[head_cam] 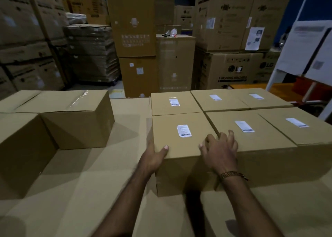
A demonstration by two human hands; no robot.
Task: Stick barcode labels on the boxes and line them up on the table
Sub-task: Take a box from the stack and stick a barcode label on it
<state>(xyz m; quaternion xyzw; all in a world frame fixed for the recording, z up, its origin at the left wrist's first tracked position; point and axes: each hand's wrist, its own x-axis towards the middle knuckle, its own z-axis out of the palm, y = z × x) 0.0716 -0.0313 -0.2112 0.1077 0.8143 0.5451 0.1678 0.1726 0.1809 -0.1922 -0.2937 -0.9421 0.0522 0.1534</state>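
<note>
A brown cardboard box (181,164) with a white barcode label (184,131) on top stands at the near left of a block of several labelled boxes. My left hand (155,155) holds its near left corner, thumb on top and fingers down the left side. On the top right edge of the same box rests my right hand (220,150), fingers loosely curled over the seam with the neighbouring box (251,139). Two boxes without labels (75,118) (21,152) stand on the left of the cardboard-covered table (89,191).
Behind the table rise tall stacks of large cartons (133,21) and washing machine boxes (231,71). A pallet of flat cardboard (91,53) sits at the back left. A white board with papers (305,46) leans at the right, with an orange surface (287,91) below it.
</note>
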